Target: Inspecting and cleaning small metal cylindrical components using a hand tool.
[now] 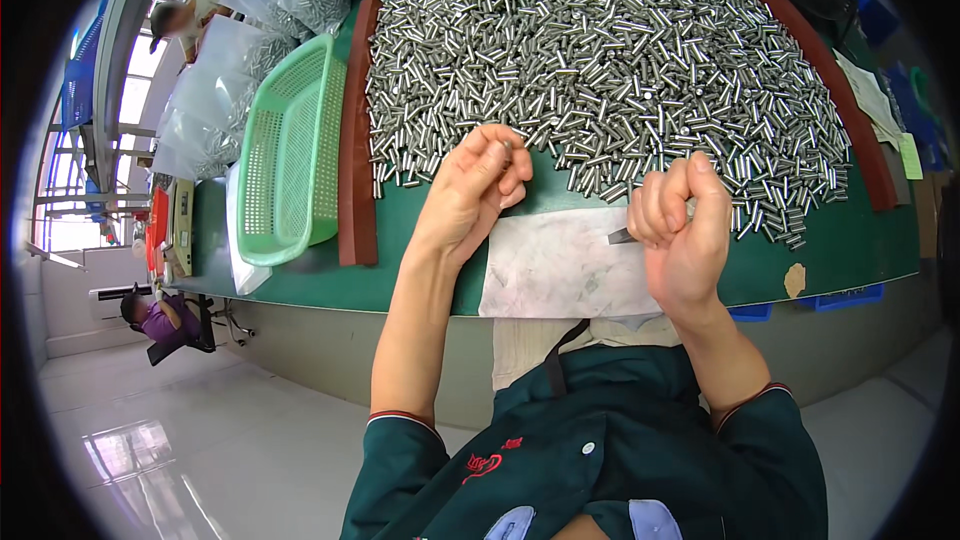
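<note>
A wide heap of short shiny metal pins (600,60) covers the far part of the green table (430,280). At the near edge of the heap, my left hand (470,185) is closed, thumb against index finger, on a metal pin (507,146) whose grey end barely shows. My right hand (685,225) is curled into a fist around a dark, flat-ended tool (621,236); only its tip sticks out to the left, and the rest is hidden. Beneath and between both hands lies a stained whitish cloth (560,265).
Red-brown strips (358,180) wall in the heap at its sides and back. Left of them sits a green plastic basket (250,230), beside plastic bags (210,90) of pins. Blue trays (850,298) show under the right table edge. A seated person (165,322) is far left.
</note>
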`<control>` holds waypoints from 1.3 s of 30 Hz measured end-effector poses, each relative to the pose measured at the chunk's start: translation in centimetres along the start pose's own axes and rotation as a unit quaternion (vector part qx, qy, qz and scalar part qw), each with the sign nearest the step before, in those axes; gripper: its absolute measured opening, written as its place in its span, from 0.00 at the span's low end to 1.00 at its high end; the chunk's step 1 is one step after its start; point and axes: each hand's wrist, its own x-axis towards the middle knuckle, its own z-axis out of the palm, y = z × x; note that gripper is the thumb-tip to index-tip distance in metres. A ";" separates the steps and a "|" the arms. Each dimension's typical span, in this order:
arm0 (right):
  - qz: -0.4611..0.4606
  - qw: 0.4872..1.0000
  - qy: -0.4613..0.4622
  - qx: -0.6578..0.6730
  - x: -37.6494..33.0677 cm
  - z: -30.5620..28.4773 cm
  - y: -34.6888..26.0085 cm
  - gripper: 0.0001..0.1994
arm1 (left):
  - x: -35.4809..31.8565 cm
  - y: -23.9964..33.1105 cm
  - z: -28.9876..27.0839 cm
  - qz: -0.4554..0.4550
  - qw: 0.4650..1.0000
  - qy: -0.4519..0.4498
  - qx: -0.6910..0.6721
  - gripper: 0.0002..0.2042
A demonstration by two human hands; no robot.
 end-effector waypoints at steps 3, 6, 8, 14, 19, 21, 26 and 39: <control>0.002 1.000 0.000 0.002 0.0 0.0 0.0 0.22 | -0.1 0.0 0.1 0.019 0.999 0.047 -0.017 0.08; 0.003 1.000 0.000 -0.001 0.0 0.0 -0.1 0.22 | 0.3 0.0 0.5 0.017 0.989 0.082 0.123 0.09; 0.005 1.000 0.004 -0.012 0.1 0.1 -0.1 0.22 | 0.5 -0.8 1.3 0.093 0.943 0.104 0.302 0.08; 0.014 0.999 0.012 -0.033 0.0 0.2 -0.2 0.22 | 1.1 -2.1 3.0 0.196 0.761 0.093 0.611 0.05; 0.019 0.999 0.014 -0.026 0.0 0.2 -0.2 0.22 | 1.1 -2.1 2.6 0.187 0.807 0.140 0.542 0.03; 0.019 0.999 0.009 -0.030 0.0 0.2 -0.2 0.22 | 0.9 -1.7 2.3 0.161 0.821 0.156 0.524 0.03; 0.022 0.999 0.008 -0.036 0.0 0.2 -0.2 0.22 | 0.8 -1.6 2.7 0.228 0.736 0.070 0.633 0.09; 0.019 0.999 0.008 -0.036 0.0 0.2 -0.2 0.22 | 1.4 -1.8 3.2 0.153 0.729 0.056 0.664 0.06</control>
